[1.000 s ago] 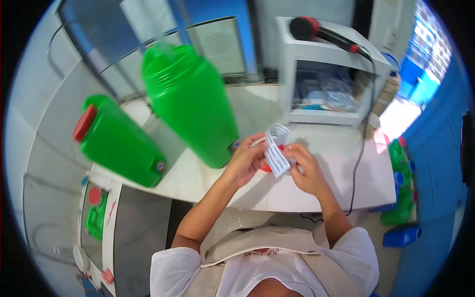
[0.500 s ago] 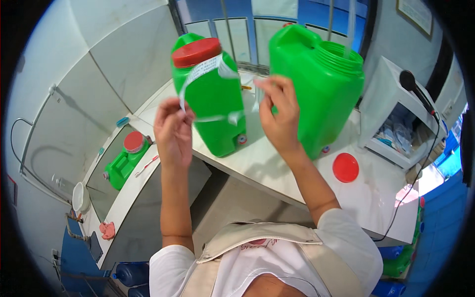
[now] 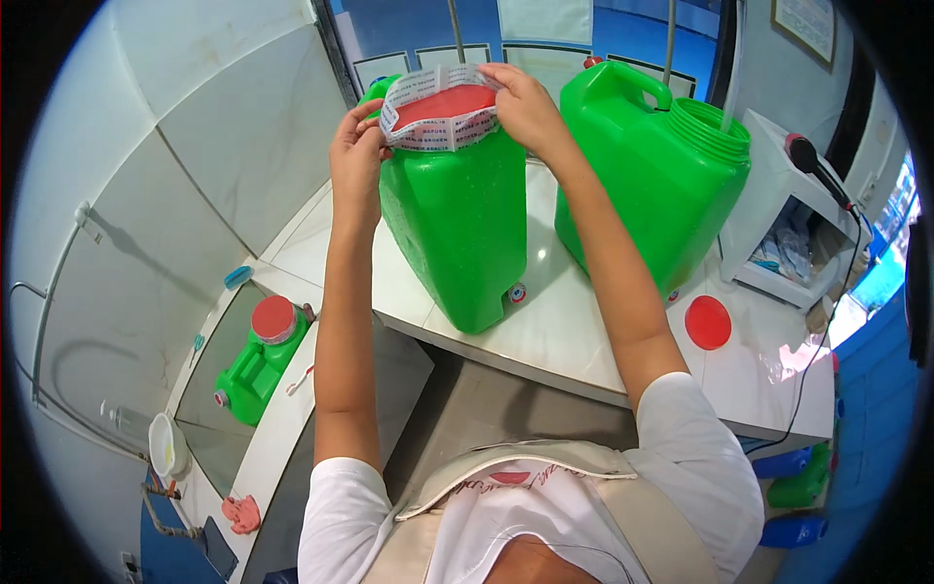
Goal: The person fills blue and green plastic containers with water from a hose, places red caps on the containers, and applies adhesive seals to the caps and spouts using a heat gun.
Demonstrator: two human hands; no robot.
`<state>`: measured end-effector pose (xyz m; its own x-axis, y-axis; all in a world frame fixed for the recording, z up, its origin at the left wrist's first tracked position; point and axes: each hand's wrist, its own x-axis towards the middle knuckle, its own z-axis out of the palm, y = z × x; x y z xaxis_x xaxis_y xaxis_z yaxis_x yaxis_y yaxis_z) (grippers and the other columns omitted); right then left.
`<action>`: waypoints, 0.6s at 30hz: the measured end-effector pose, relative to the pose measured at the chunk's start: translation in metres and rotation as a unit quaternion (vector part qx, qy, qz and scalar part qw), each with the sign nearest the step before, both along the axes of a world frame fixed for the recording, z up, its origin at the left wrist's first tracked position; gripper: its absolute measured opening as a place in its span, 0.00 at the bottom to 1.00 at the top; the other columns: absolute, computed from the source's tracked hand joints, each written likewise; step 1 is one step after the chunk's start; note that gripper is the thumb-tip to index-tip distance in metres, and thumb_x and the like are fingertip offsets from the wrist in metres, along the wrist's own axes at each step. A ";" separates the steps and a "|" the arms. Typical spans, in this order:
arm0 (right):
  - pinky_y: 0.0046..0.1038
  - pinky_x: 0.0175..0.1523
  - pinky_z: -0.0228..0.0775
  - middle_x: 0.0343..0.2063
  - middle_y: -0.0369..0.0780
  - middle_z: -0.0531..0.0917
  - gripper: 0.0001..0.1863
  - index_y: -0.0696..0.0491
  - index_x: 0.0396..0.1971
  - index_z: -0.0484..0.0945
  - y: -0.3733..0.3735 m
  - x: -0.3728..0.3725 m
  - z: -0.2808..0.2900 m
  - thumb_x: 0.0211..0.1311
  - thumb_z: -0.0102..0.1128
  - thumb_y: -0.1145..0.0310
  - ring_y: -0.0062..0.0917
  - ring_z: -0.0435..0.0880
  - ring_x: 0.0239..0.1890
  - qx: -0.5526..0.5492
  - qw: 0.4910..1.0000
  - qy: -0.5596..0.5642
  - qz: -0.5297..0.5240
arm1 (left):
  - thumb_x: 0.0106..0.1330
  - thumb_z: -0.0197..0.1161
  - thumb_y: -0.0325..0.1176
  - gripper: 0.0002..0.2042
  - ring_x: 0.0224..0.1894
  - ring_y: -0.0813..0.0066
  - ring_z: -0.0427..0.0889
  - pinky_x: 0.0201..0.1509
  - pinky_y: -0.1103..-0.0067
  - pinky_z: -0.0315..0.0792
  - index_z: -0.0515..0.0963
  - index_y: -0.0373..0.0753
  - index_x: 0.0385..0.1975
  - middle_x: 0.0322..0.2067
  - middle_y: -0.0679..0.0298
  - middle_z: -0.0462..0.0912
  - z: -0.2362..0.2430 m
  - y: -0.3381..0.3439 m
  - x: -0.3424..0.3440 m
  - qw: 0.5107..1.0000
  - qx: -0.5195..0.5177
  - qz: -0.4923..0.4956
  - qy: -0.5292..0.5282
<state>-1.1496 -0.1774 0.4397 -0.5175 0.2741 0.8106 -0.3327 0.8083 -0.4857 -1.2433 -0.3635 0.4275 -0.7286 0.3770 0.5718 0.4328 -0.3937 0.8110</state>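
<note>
A green jug (image 3: 452,229) stands on the white counter, its wide mouth covered by a red cap (image 3: 448,103). Around the cap sits a clear printed plastic seal band (image 3: 438,134), its upper edge standing above the cap. My left hand (image 3: 358,154) pinches the band's left side. On its far right side my right hand (image 3: 525,105) grips it too, fingers closed. To the right stands a second green jug (image 3: 652,185) with an uncapped threaded mouth and a thin tube in it. A loose red cap (image 3: 707,322) lies on the counter near that jug.
At right, a hair dryer-like black tool (image 3: 817,165) with a cord rests against a white cabinet (image 3: 769,209) holding plastic bags. A smaller green jug (image 3: 258,360) lies in the recess at left, near a white bowl (image 3: 167,446) and a pink cloth (image 3: 241,514).
The seal band, held loose in front of the left jug before, is now around its red cap. Both hands moved up and forward to the cap. The view has shifted slightly.
</note>
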 end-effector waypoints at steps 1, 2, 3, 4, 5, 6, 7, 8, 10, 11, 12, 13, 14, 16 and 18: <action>0.29 0.60 0.57 0.51 0.49 0.72 0.23 0.60 0.50 0.70 0.002 -0.002 0.001 0.52 0.35 0.77 0.36 0.70 0.55 -0.035 0.999 -0.031 0.023 | 0.53 0.46 0.22 0.19 0.31 0.78 0.72 0.38 0.83 0.68 0.71 0.34 0.46 0.35 0.61 0.75 0.003 0.002 0.000 0.998 -0.035 0.047 0.023; 0.29 0.59 0.57 0.50 0.50 0.72 0.23 0.61 0.50 0.69 0.003 -0.004 0.000 0.54 0.36 0.74 0.38 0.70 0.54 -0.045 0.998 -0.035 0.028 | 0.53 0.46 0.22 0.19 0.31 0.78 0.72 0.38 0.82 0.68 0.72 0.33 0.46 0.33 0.61 0.75 0.004 0.006 0.002 0.992 -0.070 0.095 0.046; 0.29 0.59 0.58 0.49 0.52 0.72 0.22 0.61 0.50 0.68 -0.001 -0.005 0.002 0.55 0.37 0.72 0.39 0.71 0.53 -0.054 0.997 -0.037 0.038 | 0.53 0.46 0.22 0.19 0.31 0.75 0.73 0.39 0.80 0.68 0.72 0.33 0.46 0.33 0.59 0.76 0.001 0.008 0.002 0.984 -0.064 0.136 0.095; 0.29 0.58 0.59 0.48 0.53 0.72 0.22 0.62 0.51 0.67 -0.005 -0.007 0.004 0.57 0.38 0.70 0.40 0.71 0.52 -0.063 0.996 -0.039 0.048 | 0.53 0.45 0.23 0.19 0.32 0.72 0.75 0.39 0.78 0.69 0.72 0.32 0.46 0.33 0.57 0.77 -0.004 0.012 0.002 0.972 -0.057 0.177 0.144; 0.29 0.58 0.59 0.49 0.53 0.72 0.22 0.61 0.51 0.67 -0.009 -0.009 0.006 0.58 0.38 0.69 0.40 0.70 0.53 -0.074 0.995 -0.052 0.053 | 0.53 0.45 0.23 0.19 0.33 0.69 0.76 0.40 0.76 0.69 0.72 0.31 0.46 0.33 0.55 0.78 -0.007 0.014 0.002 0.956 -0.051 0.217 0.192; 0.29 0.58 0.58 0.49 0.54 0.72 0.22 0.61 0.52 0.66 -0.010 -0.011 0.007 0.59 0.39 0.67 0.40 0.69 0.54 -0.086 0.993 -0.065 0.056 | 0.53 0.44 0.23 0.20 0.34 0.65 0.77 0.41 0.75 0.69 0.72 0.31 0.46 0.34 0.52 0.78 -0.009 0.015 0.003 0.949 -0.060 0.227 0.210; 0.28 0.59 0.58 0.50 0.54 0.71 0.22 0.61 0.53 0.65 -0.011 -0.013 0.008 0.60 0.39 0.66 0.41 0.69 0.55 -0.098 0.990 -0.077 0.060 | 0.53 0.44 0.24 0.20 0.35 0.62 0.77 0.42 0.73 0.69 0.71 0.30 0.47 0.34 0.50 0.78 -0.010 0.015 0.004 0.942 -0.071 0.237 0.227; 0.28 0.59 0.58 0.50 0.53 0.71 0.23 0.60 0.54 0.64 -0.013 -0.015 0.009 0.61 0.39 0.65 0.40 0.68 0.55 -0.105 0.990 -0.071 0.067 | 0.53 0.43 0.24 0.20 0.37 0.59 0.78 0.43 0.71 0.69 0.71 0.29 0.48 0.35 0.47 0.78 -0.012 0.015 0.005 0.934 -0.081 0.248 0.245; 0.29 0.59 0.57 0.50 0.52 0.71 0.24 0.60 0.55 0.63 -0.003 -0.020 0.007 0.62 0.40 0.62 0.40 0.68 0.55 -0.116 0.989 -0.058 0.072 | 0.54 0.42 0.24 0.22 0.40 0.52 0.77 0.45 0.68 0.68 0.67 0.28 0.50 0.36 0.42 0.77 -0.003 0.015 0.023 0.929 -0.164 0.259 0.208; 0.29 0.59 0.57 0.51 0.52 0.71 0.24 0.60 0.55 0.63 0.001 -0.022 0.006 0.62 0.40 0.62 0.40 0.68 0.56 -0.124 0.987 -0.060 0.079 | 0.54 0.42 0.24 0.22 0.38 0.51 0.77 0.44 0.68 0.68 0.68 0.29 0.50 0.35 0.42 0.77 0.000 0.017 0.030 0.918 -0.199 0.278 0.202; 0.29 0.59 0.56 0.51 0.52 0.71 0.24 0.60 0.54 0.63 0.002 -0.025 0.006 0.62 0.40 0.61 0.40 0.68 0.56 -0.133 0.985 -0.062 0.088 | 0.54 0.42 0.25 0.21 0.37 0.49 0.78 0.42 0.67 0.69 0.68 0.29 0.50 0.33 0.41 0.77 0.001 0.016 0.032 0.905 -0.235 0.298 0.194; 0.29 0.59 0.56 0.51 0.51 0.71 0.24 0.60 0.54 0.63 0.003 -0.028 0.006 0.62 0.40 0.60 0.39 0.67 0.56 -0.141 0.983 -0.065 0.098 | 0.54 0.42 0.24 0.22 0.39 0.50 0.77 0.44 0.67 0.68 0.67 0.28 0.50 0.34 0.42 0.77 0.000 0.014 0.031 0.897 -0.250 0.302 0.205; 0.29 0.59 0.56 0.51 0.51 0.71 0.25 0.60 0.54 0.64 0.005 -0.029 0.006 0.63 0.40 0.59 0.39 0.67 0.56 -0.150 0.979 -0.079 0.109 | 0.54 0.43 0.24 0.22 0.41 0.51 0.76 0.47 0.67 0.67 0.66 0.26 0.51 0.34 0.43 0.77 -0.001 0.013 0.030 0.889 -0.264 0.305 0.217; 0.29 0.59 0.56 0.52 0.51 0.71 0.26 0.60 0.54 0.64 0.006 -0.030 0.006 0.63 0.39 0.57 0.39 0.67 0.57 -0.172 0.971 -0.106 0.130 | 0.53 0.44 0.24 0.22 0.44 0.50 0.75 0.49 0.66 0.66 0.66 0.25 0.50 0.35 0.43 0.77 -0.007 0.010 0.027 0.876 -0.274 0.314 0.241; 0.29 0.59 0.56 0.52 0.51 0.71 0.27 0.59 0.54 0.63 0.004 -0.031 0.002 0.63 0.39 0.55 0.39 0.67 0.57 -0.145 0.978 -0.085 0.119 | 0.53 0.45 0.24 0.21 0.44 0.49 0.75 0.51 0.65 0.64 0.66 0.24 0.49 0.34 0.43 0.77 -0.014 0.007 0.027 0.867 -0.262 0.328 0.267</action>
<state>-1.1804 -0.1736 0.4416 -0.7157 0.3355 0.6125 -0.3889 0.5370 -0.7486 -1.2163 -0.3563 0.4131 -0.5687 0.2910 0.7694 0.7932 0.4419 0.4191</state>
